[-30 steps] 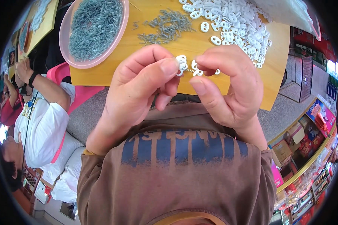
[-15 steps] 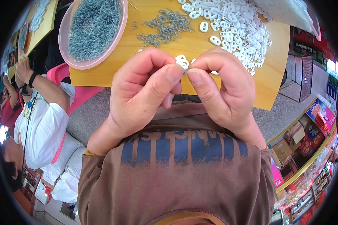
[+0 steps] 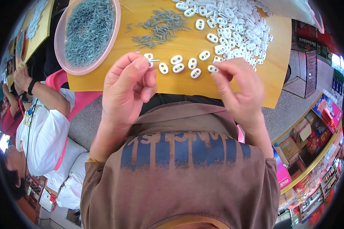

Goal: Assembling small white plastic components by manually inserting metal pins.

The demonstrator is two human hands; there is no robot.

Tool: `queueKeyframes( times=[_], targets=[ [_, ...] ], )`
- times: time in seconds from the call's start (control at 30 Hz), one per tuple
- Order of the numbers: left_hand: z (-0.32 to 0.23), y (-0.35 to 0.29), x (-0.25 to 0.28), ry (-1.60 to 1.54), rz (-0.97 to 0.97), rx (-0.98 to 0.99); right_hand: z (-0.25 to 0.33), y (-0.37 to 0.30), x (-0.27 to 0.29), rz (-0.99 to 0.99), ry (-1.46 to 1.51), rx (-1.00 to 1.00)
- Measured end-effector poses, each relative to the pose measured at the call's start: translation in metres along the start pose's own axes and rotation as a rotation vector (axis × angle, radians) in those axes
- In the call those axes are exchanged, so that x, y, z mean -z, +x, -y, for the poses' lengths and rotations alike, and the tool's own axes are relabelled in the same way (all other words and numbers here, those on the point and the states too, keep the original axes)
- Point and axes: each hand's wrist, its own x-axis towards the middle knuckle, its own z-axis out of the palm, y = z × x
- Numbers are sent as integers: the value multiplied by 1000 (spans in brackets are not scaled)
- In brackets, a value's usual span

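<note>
My left hand (image 3: 128,82) is closed in a pinch on a small white two-holed plastic piece, the cord lock (image 3: 150,61), above the table. A thin grey metal bit, probably a spring, sticks out of its right side. To the right, my right hand (image 3: 239,84) has thumb and forefinger apart, slightly blurred. Its fingertips are beside another white oval piece (image 3: 213,69) on the table; whether they touch it I cannot tell. Between my hands lie several more white two-holed pieces (image 3: 178,68).
A pink basin (image 3: 58,49) of grey springs stands at the left of the wooden table (image 3: 141,24). Loose springs (image 3: 164,24) lie in the middle, with a heap of white pieces (image 3: 237,26) at right. Another person (image 3: 46,114) sits at the left by a pink chair (image 3: 80,103).
My hands have parted. The left moved leftward with the white piece; the right let go and shifted toward a white piece on the table. Several white pieces between them are now uncovered.
</note>
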Motion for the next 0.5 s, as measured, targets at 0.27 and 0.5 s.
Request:
queueKeyframes(
  times=[0.27, 0.5],
  targets=[
    [3, -1, 4, -13, -25, -3, -5, -8, -14, -41, -300, 197],
    [4, -3, 5, -20, -27, 9, -7, -4, -23, 84, -425, 307]
  ],
)
